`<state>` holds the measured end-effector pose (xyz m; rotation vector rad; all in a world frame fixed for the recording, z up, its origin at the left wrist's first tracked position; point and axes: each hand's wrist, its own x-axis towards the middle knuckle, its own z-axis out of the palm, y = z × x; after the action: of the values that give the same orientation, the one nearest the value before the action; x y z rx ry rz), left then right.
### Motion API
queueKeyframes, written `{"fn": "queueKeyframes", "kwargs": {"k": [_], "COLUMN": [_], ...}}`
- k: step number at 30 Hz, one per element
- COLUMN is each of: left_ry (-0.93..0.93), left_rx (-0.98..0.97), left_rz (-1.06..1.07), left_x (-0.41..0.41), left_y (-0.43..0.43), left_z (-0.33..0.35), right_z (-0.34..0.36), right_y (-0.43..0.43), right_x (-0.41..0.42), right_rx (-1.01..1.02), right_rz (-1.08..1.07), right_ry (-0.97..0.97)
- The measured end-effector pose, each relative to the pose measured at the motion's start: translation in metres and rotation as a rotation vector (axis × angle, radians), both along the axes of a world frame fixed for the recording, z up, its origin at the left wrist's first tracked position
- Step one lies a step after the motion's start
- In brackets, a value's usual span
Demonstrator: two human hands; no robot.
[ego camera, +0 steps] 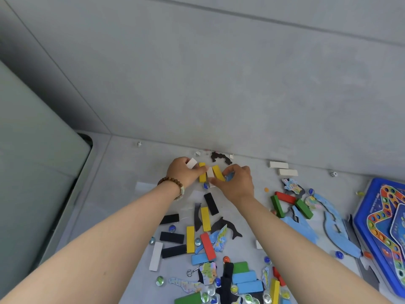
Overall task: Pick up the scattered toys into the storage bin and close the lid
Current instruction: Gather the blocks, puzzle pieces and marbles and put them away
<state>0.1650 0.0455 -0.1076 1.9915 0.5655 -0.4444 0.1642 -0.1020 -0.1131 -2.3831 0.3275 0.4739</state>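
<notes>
Fingers (200,170) apparently around yellow blocks (218,172)

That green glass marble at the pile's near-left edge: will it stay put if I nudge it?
Probably not. The marble is round and looks glossy, so it will likely roll away across the flat grey surface. It is likely slippery to pinch too; scooping may work better.

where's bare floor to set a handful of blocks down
Bare floor lies left of the left hand, out to the grey panel. A smaller gap sits between the right hand and the two white blocks. Crowded: between the forearms and toward the blue game board.
</notes>
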Motion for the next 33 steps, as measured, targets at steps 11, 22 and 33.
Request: {"fn": "queueKeyframes", "kwargs": {"k": [11, 22, 33], "left_ry": [-0.045, -0.154, -0.017], "left_rx": [0.208, 0.123, -0.110], "left_rz": [-0.112, -0.256, -0.122], "left_x": [0.005, -0.026, -0.088], "left_y": [0.002, 0.030, 0.063], "left_z": [-0.003, 0.009, 0.010], "right_z": [0.002, 0.021, 0.015], "right_y": [-0.020, -0.027, -0.007], "right_x": [0.003, -0.022, -0.067], "right_rx": [-0.093, 0.175, 0.123], "right_rz": [0.086, 0.082, 0.115], "right_ry": [-0.159, -0.080, 0.050]}}
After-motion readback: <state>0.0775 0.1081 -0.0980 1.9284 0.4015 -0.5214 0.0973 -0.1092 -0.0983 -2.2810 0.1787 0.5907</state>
